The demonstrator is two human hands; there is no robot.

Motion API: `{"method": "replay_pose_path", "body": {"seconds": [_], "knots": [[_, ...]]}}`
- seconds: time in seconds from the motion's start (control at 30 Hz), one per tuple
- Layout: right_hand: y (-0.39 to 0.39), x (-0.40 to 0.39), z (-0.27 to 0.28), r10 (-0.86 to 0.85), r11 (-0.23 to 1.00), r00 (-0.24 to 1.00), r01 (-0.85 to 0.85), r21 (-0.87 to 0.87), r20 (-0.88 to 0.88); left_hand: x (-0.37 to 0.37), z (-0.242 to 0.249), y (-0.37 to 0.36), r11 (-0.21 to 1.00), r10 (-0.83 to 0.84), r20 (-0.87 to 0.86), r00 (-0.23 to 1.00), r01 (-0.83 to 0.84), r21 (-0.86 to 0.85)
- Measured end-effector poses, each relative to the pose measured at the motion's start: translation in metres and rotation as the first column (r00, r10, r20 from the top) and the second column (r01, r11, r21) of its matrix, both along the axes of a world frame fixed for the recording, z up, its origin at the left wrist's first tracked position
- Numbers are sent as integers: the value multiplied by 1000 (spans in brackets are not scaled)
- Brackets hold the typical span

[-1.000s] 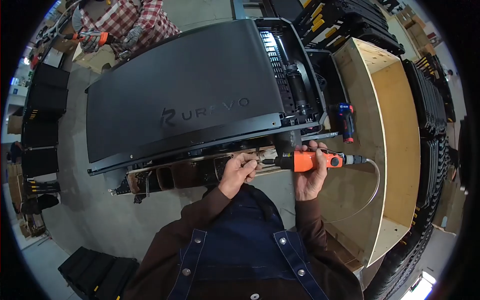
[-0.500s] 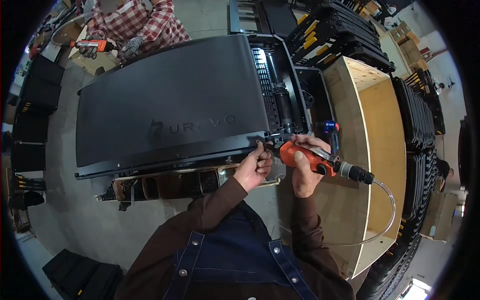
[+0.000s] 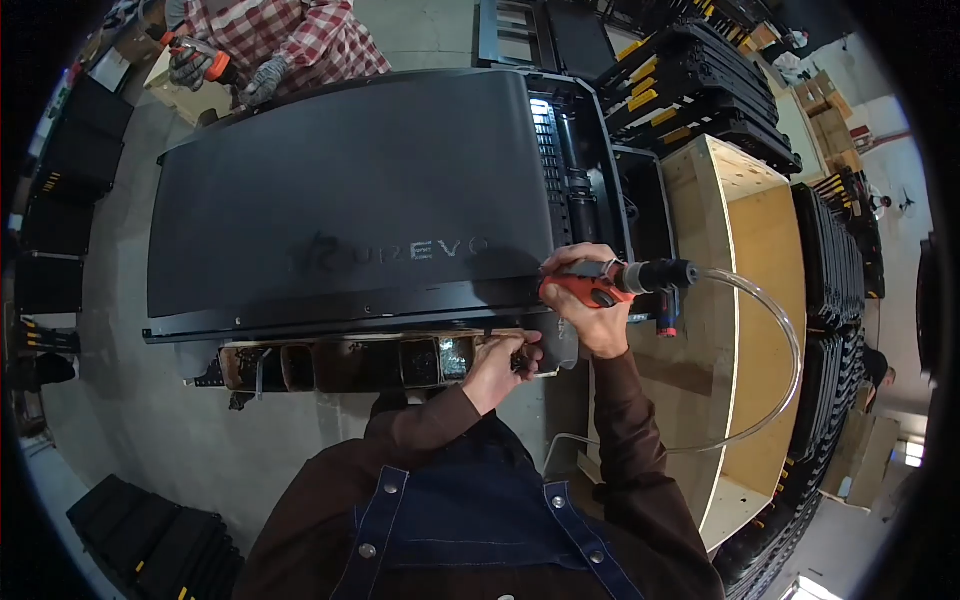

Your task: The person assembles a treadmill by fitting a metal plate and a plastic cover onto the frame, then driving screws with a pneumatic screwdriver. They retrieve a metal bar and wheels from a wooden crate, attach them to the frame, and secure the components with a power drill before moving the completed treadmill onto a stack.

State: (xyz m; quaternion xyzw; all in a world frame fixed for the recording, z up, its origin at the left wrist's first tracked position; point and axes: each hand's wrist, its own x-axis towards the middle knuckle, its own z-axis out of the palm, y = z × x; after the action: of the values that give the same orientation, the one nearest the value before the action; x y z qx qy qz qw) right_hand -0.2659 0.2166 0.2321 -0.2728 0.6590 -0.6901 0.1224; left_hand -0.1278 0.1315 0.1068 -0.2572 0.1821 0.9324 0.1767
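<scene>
Screwdriver [image 3: 590, 285] tip hidden under right hand [image 3: 590, 310].

My right-hand fingers [image 3: 590, 262] wrap the air screwdriver [image 3: 585, 285] at the near right corner of the treadmill [image 3: 340, 200]. Its hose [image 3: 770, 300] loops off to the right, over the plywood crate [image 3: 765, 240]. A cordless drill [image 3: 667, 310] lies just right of them. My left-hand fingers [image 3: 515, 355] sit nearer me, at the parts tray [image 3: 340, 365] under the treadmill's near edge. Beyond the treadmill's far left corner stands another person [image 3: 290, 40].
</scene>
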Motion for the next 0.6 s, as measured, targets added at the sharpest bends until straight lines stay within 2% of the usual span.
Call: {"method": "replay_pose_path", "body": {"seconds": [0.03,0.1,0.13,0.23,0.33,0.5,0.6], "knots": [[1,0,-4,3,1000,1000,-3,6,4,6,-9,-2,1000,-15,-37,999,15,-1],[4,-2,-11,78,995,986,-86,-48,-149,16,-8,-6,999,-30,-55,998,29,-13],[3,0,-11,70,997,982,-64,38,-176,19,-5,-8,998,-49,-69,996,47,-30],[-1,1,-12,40,998,997,-42,-38,-70,23,-2,-14,997,-53,-129,990,59,45],[-1,0,-13,58,998,992,-61,-29,-112,24,11,-30,990,-81,-90,993,90,106],[0,5,-7,55,998,990,-57,-10,-130,30,20,-45,994,-25,-160,987,42,105],[0,3,9,106,994,994,-107,35,10,35,8,-54,998,9,-226,974,5,65]]}}
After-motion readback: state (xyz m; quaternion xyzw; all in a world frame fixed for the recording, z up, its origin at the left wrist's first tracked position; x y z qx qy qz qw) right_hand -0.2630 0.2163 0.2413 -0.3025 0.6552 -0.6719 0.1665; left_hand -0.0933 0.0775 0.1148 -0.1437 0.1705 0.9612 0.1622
